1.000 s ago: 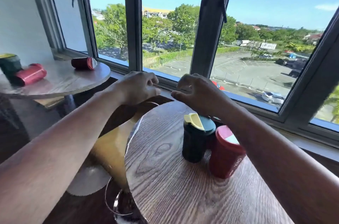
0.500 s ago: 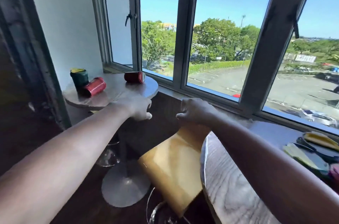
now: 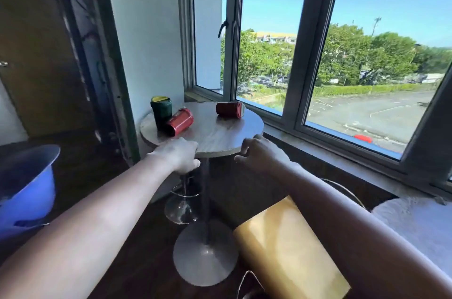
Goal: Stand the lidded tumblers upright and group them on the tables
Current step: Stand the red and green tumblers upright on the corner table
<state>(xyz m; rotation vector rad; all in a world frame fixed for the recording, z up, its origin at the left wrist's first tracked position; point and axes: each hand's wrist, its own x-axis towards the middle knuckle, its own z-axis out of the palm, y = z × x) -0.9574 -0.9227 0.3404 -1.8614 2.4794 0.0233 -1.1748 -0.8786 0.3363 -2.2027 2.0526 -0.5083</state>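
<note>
A small round table (image 3: 215, 137) stands in the window corner. On it a dark green tumbler (image 3: 161, 111) with a yellow lid stands upright at the left. A red tumbler (image 3: 180, 121) lies on its side, leaning against the green one. Another red tumbler (image 3: 230, 109) lies on its side at the far right of the top. My left hand (image 3: 179, 154) hovers at the table's near edge with curled fingers, holding nothing. My right hand (image 3: 260, 153) is at the near right edge, fingers loosely apart and empty.
A yellow stool seat (image 3: 291, 247) is below my right arm. The edge of a second table (image 3: 415, 223) shows at the lower right. A blue chair (image 3: 27, 188) is at the left. The window sill (image 3: 342, 149) runs along the right, a dark door frame (image 3: 107, 59) on the left.
The view has swung left from the near table and its upright tumblers to the corner table. Both hands have moved forward to its near edge; the tumblers there have not moved.
</note>
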